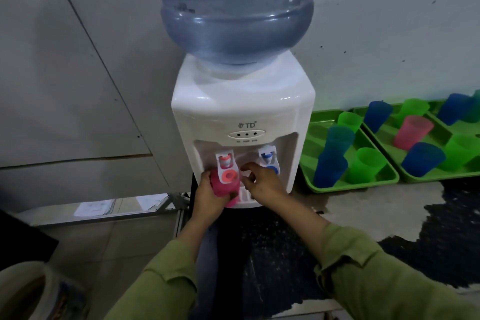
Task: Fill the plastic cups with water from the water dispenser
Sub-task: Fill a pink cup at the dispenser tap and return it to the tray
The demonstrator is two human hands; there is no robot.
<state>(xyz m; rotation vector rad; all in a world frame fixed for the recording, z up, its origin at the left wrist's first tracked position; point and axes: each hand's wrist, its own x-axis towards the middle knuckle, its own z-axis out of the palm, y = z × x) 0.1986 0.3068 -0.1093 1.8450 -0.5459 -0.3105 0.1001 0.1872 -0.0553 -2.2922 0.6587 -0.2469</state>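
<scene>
A white water dispenser (242, 112) with a large blue bottle (235, 8) on top stands against the wall. My left hand (210, 193) grips a pink plastic cup (224, 186) under the red tap (228, 166) on the left. My right hand (262, 180) hovers between the two taps with loosely curled fingers, in front of the blue tap (268, 161), and holds nothing that I can see.
Two green trays (363, 184) (441, 174) sit on the counter to the right, holding several blue, green and pink cups. A dark wet patch spreads over the counter (389, 210) in front of them. A grey panel wall lies to the left.
</scene>
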